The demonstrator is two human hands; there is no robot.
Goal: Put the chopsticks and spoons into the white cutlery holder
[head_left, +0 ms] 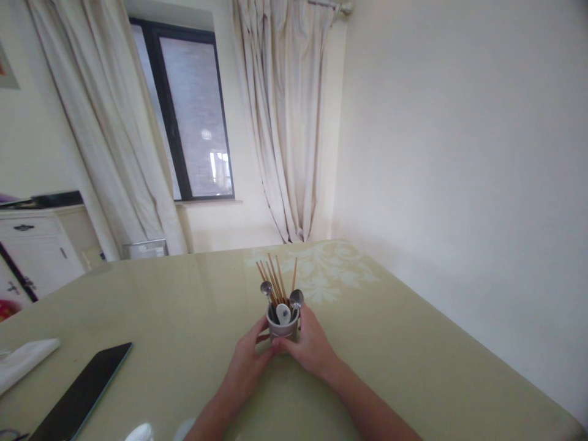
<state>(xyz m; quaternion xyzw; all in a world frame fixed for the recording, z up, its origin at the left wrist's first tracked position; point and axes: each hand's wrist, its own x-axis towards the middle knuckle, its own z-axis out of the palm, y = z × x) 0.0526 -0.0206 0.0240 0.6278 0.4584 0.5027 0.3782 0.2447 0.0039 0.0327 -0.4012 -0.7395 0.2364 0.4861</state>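
Both my hands are wrapped round a small grey utensil holder (283,331) on the table. My left hand (248,355) grips its left side and my right hand (313,343) its right side, with the thumbs meeting at the front. Out of the holder rise several wooden chopsticks (276,278), leaning mostly to the left. Two metal spoons stand bowl-up in it, a left metal spoon (266,288) and a right metal spoon (296,298). Between them, at the front, sits a white ceramic spoon (283,314) with a blue mark. My fingers hide the holder's lower sides.
The table (184,306) has a glossy greenish top with a pale floral pattern at its far end. To the left lie a dark flat tablet-like slab (85,389) and a white object (27,361). A white rounded item (140,432) is cut off at the bottom edge. A wall (459,153) borders the right.
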